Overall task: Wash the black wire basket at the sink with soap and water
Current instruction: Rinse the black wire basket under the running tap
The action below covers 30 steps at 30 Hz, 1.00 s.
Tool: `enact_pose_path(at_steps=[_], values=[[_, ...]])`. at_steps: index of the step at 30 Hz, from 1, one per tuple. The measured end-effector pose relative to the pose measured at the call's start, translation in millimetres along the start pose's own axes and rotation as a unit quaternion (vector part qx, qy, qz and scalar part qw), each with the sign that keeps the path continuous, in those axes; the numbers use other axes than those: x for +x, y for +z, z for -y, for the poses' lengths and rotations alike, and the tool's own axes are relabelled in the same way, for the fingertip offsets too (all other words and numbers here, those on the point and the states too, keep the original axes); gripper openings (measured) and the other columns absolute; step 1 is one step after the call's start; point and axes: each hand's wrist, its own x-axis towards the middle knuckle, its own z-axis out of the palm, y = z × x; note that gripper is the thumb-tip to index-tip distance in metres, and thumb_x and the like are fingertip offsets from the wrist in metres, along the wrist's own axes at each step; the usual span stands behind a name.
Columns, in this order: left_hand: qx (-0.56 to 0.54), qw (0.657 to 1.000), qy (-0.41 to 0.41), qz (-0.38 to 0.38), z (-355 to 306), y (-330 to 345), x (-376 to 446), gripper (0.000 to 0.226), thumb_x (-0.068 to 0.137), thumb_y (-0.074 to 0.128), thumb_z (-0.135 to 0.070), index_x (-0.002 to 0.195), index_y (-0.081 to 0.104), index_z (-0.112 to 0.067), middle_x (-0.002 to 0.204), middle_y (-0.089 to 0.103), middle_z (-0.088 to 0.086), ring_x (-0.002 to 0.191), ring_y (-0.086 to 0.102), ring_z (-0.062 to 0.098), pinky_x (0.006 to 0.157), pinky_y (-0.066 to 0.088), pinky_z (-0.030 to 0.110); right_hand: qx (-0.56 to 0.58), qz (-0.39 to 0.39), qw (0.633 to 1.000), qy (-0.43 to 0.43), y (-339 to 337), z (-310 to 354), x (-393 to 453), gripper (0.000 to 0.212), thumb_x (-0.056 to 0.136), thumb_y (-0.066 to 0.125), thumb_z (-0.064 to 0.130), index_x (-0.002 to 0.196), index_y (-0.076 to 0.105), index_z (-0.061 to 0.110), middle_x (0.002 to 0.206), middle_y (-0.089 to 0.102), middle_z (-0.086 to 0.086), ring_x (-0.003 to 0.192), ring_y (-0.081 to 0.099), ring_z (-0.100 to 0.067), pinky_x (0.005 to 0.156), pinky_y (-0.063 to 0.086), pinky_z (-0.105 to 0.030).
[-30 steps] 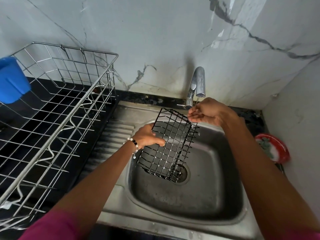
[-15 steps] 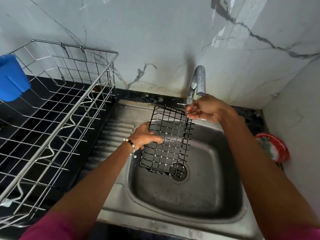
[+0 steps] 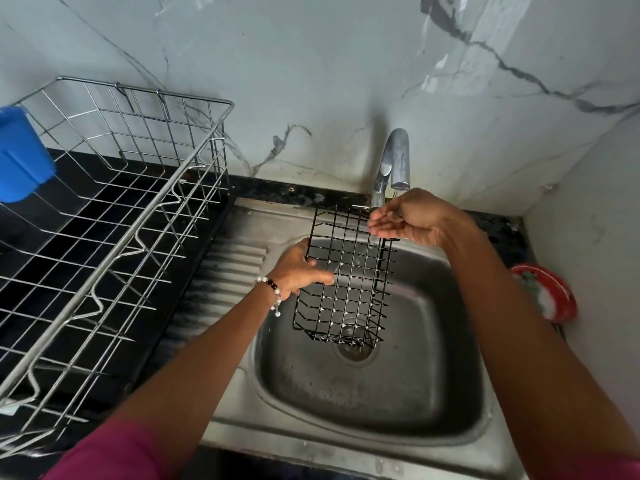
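Nearest us is the steel sink [image 3: 346, 441] and its drain [image 3: 355, 351], and just above the drain hangs the lower end of the black wire basket [image 3: 346, 278], which we hold tilted over the basin. Our left hand [image 3: 298, 268] grips the basket's left edge, thumb curled over the wire, a beaded bracelet [image 3: 273, 289] on the wrist. Farther back, our right hand [image 3: 412, 220] sits at the basket's top right corner under the tap [image 3: 394, 161], fingers fairly straight and cupped; we cannot tell whether it pinches the wire or only touches it. A thin stream seems to run down the mesh there, though it is faint. To the left stands the steel dish rack [image 3: 114, 220] with a blue cup [image 3: 20, 157]; to the right a red dish [image 3: 554, 292], perhaps holding soap.

We judge the risks this way: wet wire held mainly by one hand could slip and drop onto the drain, and water striking the tilted grid could spray onto the counter
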Motion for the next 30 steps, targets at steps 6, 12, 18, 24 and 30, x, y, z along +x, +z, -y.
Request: enact_pose_path(at_steps=[6, 12, 18, 24, 30], values=[[-0.004, 1.000, -0.005, 0.002, -5.6, 8.7, 7.3, 0.113, 0.065, 0.086, -0.021, 0.156, 0.019, -0.022, 0.136, 0.054, 0.006, 0.092, 0.068, 0.016, 0.051, 0.050, 0.022, 0.009, 0.013, 1.000, -0.001, -2.0, 2.5, 0.4, 0.026, 0.092, 0.037, -0.010, 0.105, 0.060, -0.013, 0.112, 0.063, -0.029, 0.104, 0.065, -0.035, 0.090, 0.054, -0.039], [-0.002, 1.000, -0.005, -0.006, -7.7, 10.6, 3.4, 0.114, 0.060, 0.087, -0.025, 0.155, 0.023, -0.022, 0.128, 0.058, 0.003, 0.083, 0.061, 0.011, 0.043, 0.042, 0.020, 0.026, 0.030, 0.999, -0.010, -3.8, 0.4, -1.2, 0.030, 0.091, 0.034, -0.015, 0.106, 0.060, -0.014, 0.108, 0.065, -0.028, 0.102, 0.066, -0.035, 0.090, 0.055, -0.040], [0.027, 0.999, 0.026, -0.029, -14.2, 12.7, -7.7, 0.127, 0.030, 0.076, -0.050, 0.146, 0.037, -0.017, 0.111, 0.062, 0.000, 0.097, 0.065, 0.017, 0.067, 0.062, 0.048, 0.017, 0.040, 0.999, -0.013, -1.0, 1.4, -3.2, 0.032, 0.091, 0.033, -0.014, 0.110, 0.059, -0.013, 0.110, 0.064, -0.027, 0.105, 0.065, -0.034, 0.090, 0.054, -0.040], [0.029, 0.999, 0.028, -0.029, -17.0, 14.7, -9.4, 0.125, 0.027, 0.075, -0.052, 0.141, 0.042, -0.013, 0.107, 0.064, 0.001, 0.098, 0.066, 0.020, 0.073, 0.062, 0.047, -0.022, -0.002, 1.000, -0.013, 1.6, 2.1, -4.6, 0.026, 0.093, 0.037, -0.009, 0.103, 0.061, -0.011, 0.113, 0.063, -0.029, 0.105, 0.064, -0.035, 0.092, 0.053, -0.041], [-0.005, 0.999, 0.025, -0.027, -16.0, 12.8, -10.6, 0.113, 0.026, 0.077, -0.048, 0.133, 0.051, -0.023, 0.111, 0.065, 0.002, 0.086, 0.061, 0.017, 0.056, 0.052, 0.032, -0.029, 0.011, 1.000, -0.004, -0.6, 0.4, -5.3, 0.025, 0.094, 0.039, -0.007, 0.103, 0.061, -0.011, 0.111, 0.063, -0.029, 0.103, 0.065, -0.035, 0.090, 0.054, -0.040]])
